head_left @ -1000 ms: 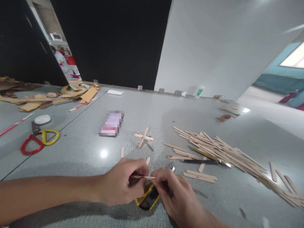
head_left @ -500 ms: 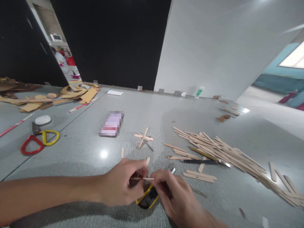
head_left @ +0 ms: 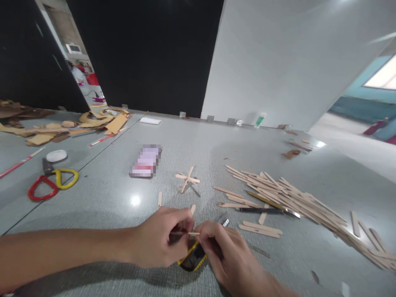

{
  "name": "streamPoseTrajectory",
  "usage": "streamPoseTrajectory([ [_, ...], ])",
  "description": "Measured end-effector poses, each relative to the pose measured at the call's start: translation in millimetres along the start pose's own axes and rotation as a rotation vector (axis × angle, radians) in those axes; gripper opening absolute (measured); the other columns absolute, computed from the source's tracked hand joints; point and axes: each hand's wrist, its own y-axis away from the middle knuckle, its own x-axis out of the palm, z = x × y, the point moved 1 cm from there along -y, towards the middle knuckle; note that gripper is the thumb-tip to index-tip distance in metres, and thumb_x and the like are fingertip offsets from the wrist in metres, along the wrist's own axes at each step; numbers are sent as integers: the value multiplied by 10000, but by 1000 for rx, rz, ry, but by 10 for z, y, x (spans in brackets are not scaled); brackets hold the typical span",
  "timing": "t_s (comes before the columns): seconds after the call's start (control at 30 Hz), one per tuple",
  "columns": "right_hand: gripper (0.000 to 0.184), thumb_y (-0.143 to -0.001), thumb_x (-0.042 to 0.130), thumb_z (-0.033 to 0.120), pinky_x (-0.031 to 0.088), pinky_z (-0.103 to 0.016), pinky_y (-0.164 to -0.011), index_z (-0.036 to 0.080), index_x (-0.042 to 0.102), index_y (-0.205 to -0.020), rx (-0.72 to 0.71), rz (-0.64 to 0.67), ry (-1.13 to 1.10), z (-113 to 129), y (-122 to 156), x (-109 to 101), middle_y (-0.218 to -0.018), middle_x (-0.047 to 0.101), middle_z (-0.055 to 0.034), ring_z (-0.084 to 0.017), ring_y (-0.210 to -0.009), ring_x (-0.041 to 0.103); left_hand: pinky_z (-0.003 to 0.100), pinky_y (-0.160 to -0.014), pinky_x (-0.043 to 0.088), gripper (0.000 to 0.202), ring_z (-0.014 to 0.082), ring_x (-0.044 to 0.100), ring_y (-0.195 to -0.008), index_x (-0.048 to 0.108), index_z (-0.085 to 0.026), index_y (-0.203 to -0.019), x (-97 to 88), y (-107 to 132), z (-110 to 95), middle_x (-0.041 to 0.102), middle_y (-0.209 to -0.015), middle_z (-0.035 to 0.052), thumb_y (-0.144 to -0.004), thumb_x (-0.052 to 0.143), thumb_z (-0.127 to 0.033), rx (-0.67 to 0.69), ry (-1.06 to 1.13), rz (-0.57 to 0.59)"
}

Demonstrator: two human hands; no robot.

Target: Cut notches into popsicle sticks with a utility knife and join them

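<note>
My left hand (head_left: 159, 243) pinches one end of a thin wooden stick (head_left: 185, 234) held level just above the table. My right hand (head_left: 227, 255) is closed around a yellow and black utility knife (head_left: 192, 259), its fingertips meeting the stick's other end. A metal tip (head_left: 225, 222) pokes out behind the right hand. Both hands sit close together near the front edge of the grey table (head_left: 198, 140). A small cross of glued sticks (head_left: 187, 179) lies just beyond them.
A large heap of wooden sticks (head_left: 297, 198) spreads to the right, with a dark pen (head_left: 262, 210) lying on it. A phone (head_left: 145, 161) lies mid-table. Red and yellow scissors (head_left: 51, 183) and cardboard scraps (head_left: 62, 126) are at the left.
The two hands have drawn slightly closer together along the stick, so less of it shows between them. Nothing else on the table has moved.
</note>
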Motion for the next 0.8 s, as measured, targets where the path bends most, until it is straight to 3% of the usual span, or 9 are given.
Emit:
streamPoseTrajectory([
  [0.43,190,-1062,447,108,513,-248,-603,263,497,-964,1,-25,7,15,-16,20,-788,727,13,-144,-605,645,190,-469,252,241,64,324,-481,425,-221,-819,1,-21,-26,367,-583,-105,-786,615,-76,-6,-53,15],
  [0.8,178,-1037,443,104,538,-237,-613,266,486,-976,32,-38,3,-1,-18,1,-815,743,7,-144,-626,679,196,-470,250,178,68,303,-512,461,-222,-879,-5,-17,4,373,-617,-110,-907,615,-139,-42,56,29],
])
